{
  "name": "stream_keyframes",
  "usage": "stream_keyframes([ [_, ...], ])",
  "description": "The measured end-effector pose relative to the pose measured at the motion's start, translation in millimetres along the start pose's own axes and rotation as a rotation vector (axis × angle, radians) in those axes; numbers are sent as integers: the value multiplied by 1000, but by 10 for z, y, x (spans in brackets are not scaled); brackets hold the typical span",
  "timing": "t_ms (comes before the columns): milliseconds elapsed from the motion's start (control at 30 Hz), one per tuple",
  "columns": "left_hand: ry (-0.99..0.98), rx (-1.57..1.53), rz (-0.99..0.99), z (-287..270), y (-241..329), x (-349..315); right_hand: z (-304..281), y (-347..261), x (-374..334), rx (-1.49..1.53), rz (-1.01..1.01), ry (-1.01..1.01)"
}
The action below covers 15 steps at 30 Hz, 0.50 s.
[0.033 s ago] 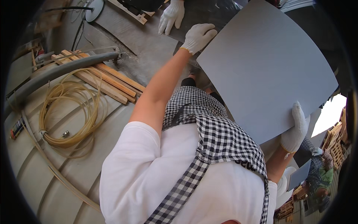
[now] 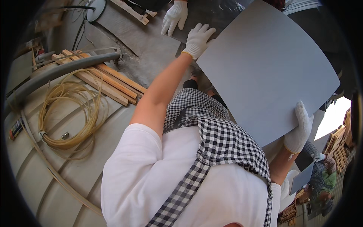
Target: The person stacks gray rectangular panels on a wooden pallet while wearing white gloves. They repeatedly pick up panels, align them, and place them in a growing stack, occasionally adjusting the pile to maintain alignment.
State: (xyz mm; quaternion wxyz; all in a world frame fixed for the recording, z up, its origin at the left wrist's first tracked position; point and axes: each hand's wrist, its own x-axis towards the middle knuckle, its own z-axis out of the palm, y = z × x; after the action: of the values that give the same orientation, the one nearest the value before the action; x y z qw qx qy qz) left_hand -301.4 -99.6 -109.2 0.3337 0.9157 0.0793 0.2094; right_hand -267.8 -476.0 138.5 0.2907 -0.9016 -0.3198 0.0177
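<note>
At far left we saw a small cylindrical container [image 2: 16, 129], its contents hidden, then a coiled hose [image 2: 70, 144]. Our gloved left hand [image 2: 198, 41] spread its fingers at the left edge of the grey panel [image 2: 270, 72] before us; our right hand [image 2: 300, 130] pinched its near edge, thumb on top.

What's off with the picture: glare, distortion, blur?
Head view: fisheye bows the gray sheet's far-right edge, black vignette rings the frame; head view, right: a white patch is blown out; head view, lower right: a co-worker looks small and soft; head view, centre: the sheet is fairly evenly lit, no hard glare.
</note>
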Motion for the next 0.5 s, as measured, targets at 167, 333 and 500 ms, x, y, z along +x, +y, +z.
stream_keyframes([
  [167,-189,334,-146,146,-64,-616,317,148,400,245,152,-67],
  [333,-373,462,-250,173,68,-766,920,205,1002,811,502,-25],
  [500,-329,479,-319,248,181,-846,1525,537,1441,753,131,-159],
])
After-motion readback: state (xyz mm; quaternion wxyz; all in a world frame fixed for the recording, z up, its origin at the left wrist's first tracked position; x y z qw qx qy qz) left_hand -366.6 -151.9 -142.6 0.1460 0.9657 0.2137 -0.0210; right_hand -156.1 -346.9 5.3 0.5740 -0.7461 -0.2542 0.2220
